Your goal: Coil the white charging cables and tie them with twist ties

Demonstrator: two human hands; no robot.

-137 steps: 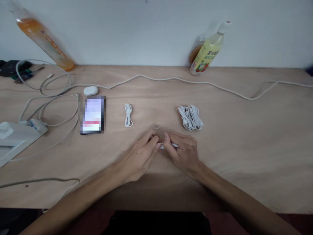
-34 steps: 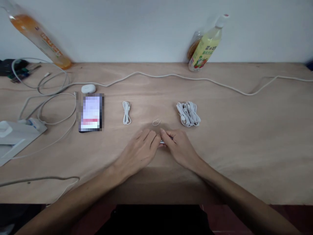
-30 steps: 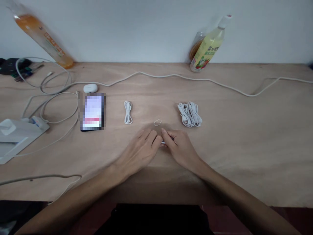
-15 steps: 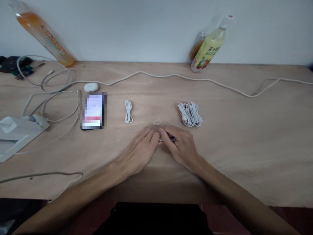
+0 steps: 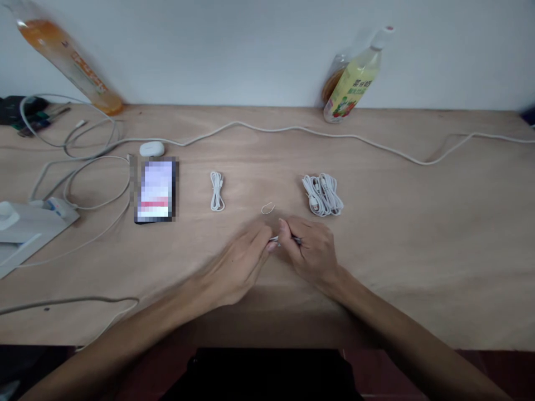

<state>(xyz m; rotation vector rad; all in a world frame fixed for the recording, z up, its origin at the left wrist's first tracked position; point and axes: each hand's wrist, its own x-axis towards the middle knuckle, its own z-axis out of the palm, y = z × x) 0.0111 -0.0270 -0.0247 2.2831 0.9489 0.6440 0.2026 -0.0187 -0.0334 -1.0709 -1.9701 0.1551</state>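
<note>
Close together over the front middle of the table, my two hands grip a white cable (image 5: pixel 274 239), of which only short bits show between the fingers. My left hand (image 5: pixel 242 262) is closed on its left end, fingers pressed together. My right hand (image 5: pixel 311 245) wraps round the rest, its thumb on top. Just beyond the fingertips lies a thin bent white tie (image 5: pixel 267 208). A coiled white cable (image 5: pixel 217 191) lies to the left, and a bunch of several coiled white cables (image 5: pixel 322 194) sits behind my right hand.
A phone (image 5: pixel 154 192) with a lit screen and a white earbud case (image 5: pixel 151 148) lie at left. Beyond them are loose cables and a white power strip (image 5: pixel 33 228). A long white cord (image 5: pixel 284 129) crosses the back; an orange bottle (image 5: pixel 71 67) and a yellow bottle (image 5: pixel 354 78) stand by the wall.
My hands have turned slightly at the wrists, and a bit more of the white cable shows between them. The whole view has shifted a little; the things on the table stay put.
</note>
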